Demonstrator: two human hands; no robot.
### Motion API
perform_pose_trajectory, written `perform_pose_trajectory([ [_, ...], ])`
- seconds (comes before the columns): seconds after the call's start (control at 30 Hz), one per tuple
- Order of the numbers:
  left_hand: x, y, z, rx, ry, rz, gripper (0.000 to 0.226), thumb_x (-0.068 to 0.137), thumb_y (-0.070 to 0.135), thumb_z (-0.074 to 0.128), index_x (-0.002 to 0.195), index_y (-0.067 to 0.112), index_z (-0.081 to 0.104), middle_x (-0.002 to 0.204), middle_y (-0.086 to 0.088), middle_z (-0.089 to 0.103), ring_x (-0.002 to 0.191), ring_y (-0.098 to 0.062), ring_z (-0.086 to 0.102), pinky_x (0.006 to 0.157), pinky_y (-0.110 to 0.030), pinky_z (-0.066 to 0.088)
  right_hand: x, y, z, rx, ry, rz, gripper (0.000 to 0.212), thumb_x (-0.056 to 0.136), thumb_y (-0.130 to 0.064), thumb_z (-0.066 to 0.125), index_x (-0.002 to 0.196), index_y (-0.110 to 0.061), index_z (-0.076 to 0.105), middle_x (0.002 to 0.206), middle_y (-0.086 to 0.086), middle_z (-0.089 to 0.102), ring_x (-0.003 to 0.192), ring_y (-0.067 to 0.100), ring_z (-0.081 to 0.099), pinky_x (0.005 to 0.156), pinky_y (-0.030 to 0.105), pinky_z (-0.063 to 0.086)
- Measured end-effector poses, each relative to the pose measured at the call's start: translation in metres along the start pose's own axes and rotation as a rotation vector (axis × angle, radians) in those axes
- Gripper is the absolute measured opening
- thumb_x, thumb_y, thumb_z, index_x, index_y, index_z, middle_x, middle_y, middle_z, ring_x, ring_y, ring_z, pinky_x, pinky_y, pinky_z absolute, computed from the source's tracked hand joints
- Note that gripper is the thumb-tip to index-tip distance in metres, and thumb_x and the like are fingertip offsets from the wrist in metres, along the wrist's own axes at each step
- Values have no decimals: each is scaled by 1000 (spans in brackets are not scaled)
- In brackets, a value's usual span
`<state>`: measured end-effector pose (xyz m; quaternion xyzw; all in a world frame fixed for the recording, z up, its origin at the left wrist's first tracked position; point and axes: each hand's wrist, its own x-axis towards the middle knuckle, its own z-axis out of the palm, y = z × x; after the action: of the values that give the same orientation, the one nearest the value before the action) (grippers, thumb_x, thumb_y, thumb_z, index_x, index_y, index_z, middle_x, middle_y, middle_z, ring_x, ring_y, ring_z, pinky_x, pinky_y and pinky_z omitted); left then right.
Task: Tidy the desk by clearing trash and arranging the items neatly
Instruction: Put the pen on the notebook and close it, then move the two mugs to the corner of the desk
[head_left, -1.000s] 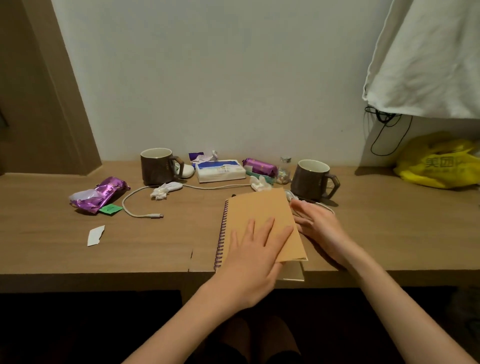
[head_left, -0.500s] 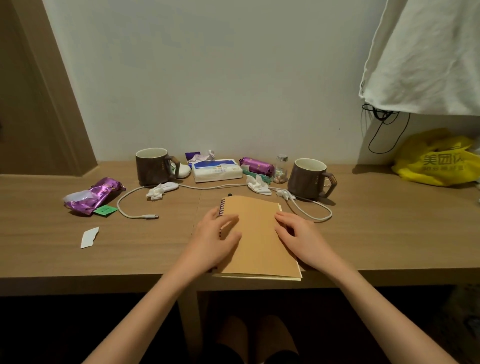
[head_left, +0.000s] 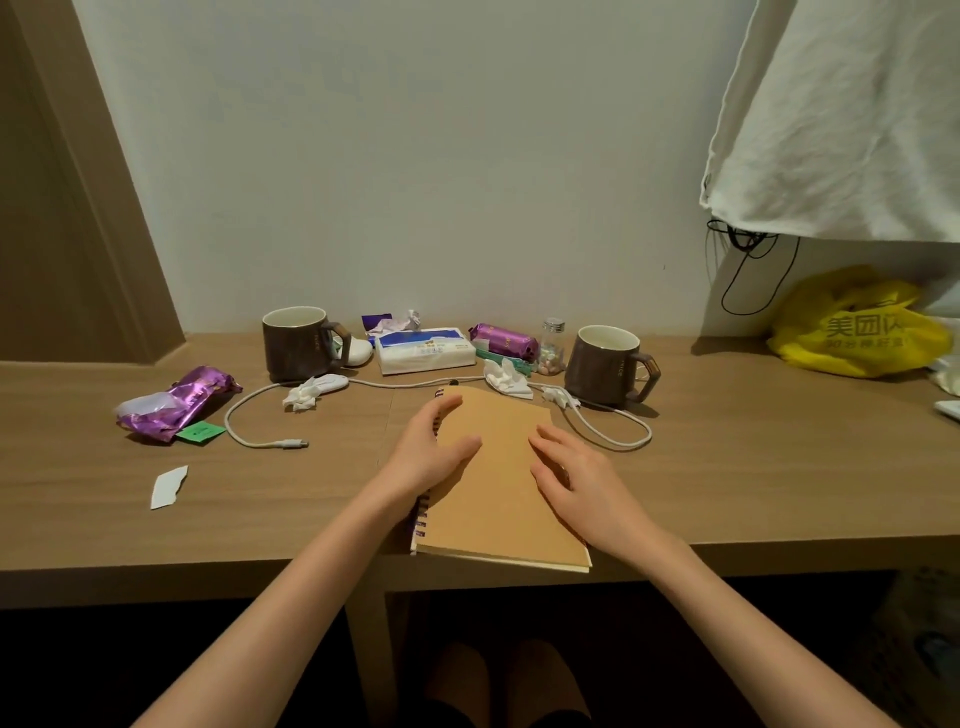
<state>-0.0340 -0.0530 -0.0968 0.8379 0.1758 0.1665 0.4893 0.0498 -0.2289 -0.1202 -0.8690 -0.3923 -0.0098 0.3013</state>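
Now, L hand (head_left: 434, 453) on notebk (head_left: 501, 501) spine, R hand (head_left: 583, 480) flat

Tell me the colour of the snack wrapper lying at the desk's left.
The snack wrapper is shiny purple, seen plainly in the head view.
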Motion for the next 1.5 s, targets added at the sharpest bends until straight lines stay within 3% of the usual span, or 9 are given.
perform_pose_trajectory([
  [0.17, -6, 14, -4, -195, 154, 137, 59, 84, 18, 67, 135, 33, 41, 139, 8, 42, 127, -15, 42, 106, -39, 39, 1, -8, -12, 345, 199, 92, 45, 95, -35, 51, 139, -37, 39, 148, -13, 31, 135, 11, 33, 109, 42, 39],
  [0.27, -1, 36, -3, -297, 168, 211, 58, 85, 20, 67, 132, 40, 40, 131, 13, 43, 122, -16, 47, 101, -43, 44, 6, -16, -30, 563, 268, 68, 42, 96, -31, 50, 135, -41, 37, 132, -19, 42, 117, 0, 48, 90, 27, 51],
  [0.37, 7, 62, 7, -341, 125, 283, 58, 88, 21, 63, 133, 43, 34, 131, 13, 38, 121, -15, 46, 92, -32, 49, 14, -17, -54, 599, 392, 43, 43, 95, -23, 54, 135, -34, 41, 123, -22, 46, 104, -18, 47, 73, 5, 47],
  [0.43, 14, 79, 18, -356, 86, 322, 58, 91, 23, 59, 136, 42, 29, 138, 11, 35, 122, -13, 43, 90, -26, 47, 18, -12, -74, 568, 507, 16, 44, 93, -21, 58, 135, -28, 46, 129, -17, 51, 110, -14, 48, 81, 5, 45],
  [0.6, 37, 112, 49, -329, -54, 398, 52, 98, 36, 37, 145, 39, 15, 146, 6, 32, 124, -10, 41, 90, -21, 45, 15, 26, -122, 594, 691, 56, 49, 90, -20, 63, 136, -22, 49, 137, -6, 53, 127, 5, 47, 108, 33, 41],
  [0.77, 71, 99, 73, 145, 78, 524, 50, 97, 38, 41, 144, 34, 27, 149, 6, 30, 132, -14, 35, 108, -42, 37, 11, 94, -146, 620, 822, 211, 49, 88, -21, 65, 135, -22, 51, 134, -6, 54, 125, 11, 50, 106, 42, 43],
  [1.0, 100, 65, 100, 480, 71, 504, 49, 96, 39, 43, 143, 35, 31, 154, 8, 23, 145, -16, 7, 115, -45, 19, 22, 168, -148, 557, 845, 463, 50, 90, -22, 64, 137, -15, 49, 143, 8, 48, 132, 26, 43, 106, 45, 41],
  [1.33, 114, 44, 117, 548, 80, 587, 50, 95, 35, 47, 143, 40, 30, 154, 5, 27, 145, -20, 10, 114, -39, 20, 53, 217, -139, 364, 577, 589, 50, 86, -23, 68, 132, -8, 54, 139, 14, 52, 128, 30, 46, 103, 38, 37],
  [1.5, 115, 38, 124, 520, 76, 572, 54, 96, 36, 44, 145, 42, 22, 156, 8, 17, 146, -18, 6, 114, -39, 19, 65, 235, -135, -158, 490, 627, 40, 86, -44, 63, 119, -22, 65, 123, 9, 62, 110, 27, 58, 85, 38, 48],
])
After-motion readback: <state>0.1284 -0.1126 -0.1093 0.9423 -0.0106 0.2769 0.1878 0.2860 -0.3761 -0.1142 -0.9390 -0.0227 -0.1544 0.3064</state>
